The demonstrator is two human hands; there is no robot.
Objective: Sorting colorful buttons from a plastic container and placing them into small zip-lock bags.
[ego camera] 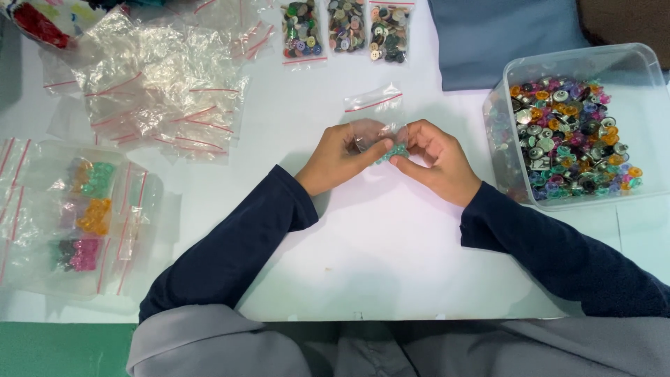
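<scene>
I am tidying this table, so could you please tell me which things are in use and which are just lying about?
In use: left hand, right hand, small clear bag, green pieces, clear tub of coloured pieces.

Lying about: pile of empty bags, three button bags, sorted bags, blue cloth.

A clear plastic tub (pixel 631 63) of mixed colourful buttons stood at the desk's (pixel 391 251) right edge. Three filled button bags (pixel 345 31) lay along the far edge, with a heap of empty bags (pixel 157 91) toward the far left corner.
</scene>
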